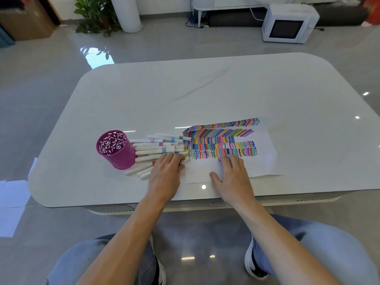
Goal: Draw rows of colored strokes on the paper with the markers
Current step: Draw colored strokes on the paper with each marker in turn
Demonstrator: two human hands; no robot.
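A white paper [264,161] lies on the table's near right part, with several rows of coloured strokes across its upper half. Left of it is a loose pile of white markers [156,146] with coloured bands. My left hand [166,173] rests on the near end of that pile. Its fingertips curl round a white marker [186,161] that pokes out toward the paper's left edge. My right hand [232,175] lies palm down on the blank lower part of the paper, just below the lowest row, and holds nothing.
A pink perforated pen cup [115,150] stands upright left of the markers. The glossy white table [205,89] stretches far behind. On the floor beyond it are a white microwave [287,23] and a potted plant [94,15]. My knees are under the near edge.
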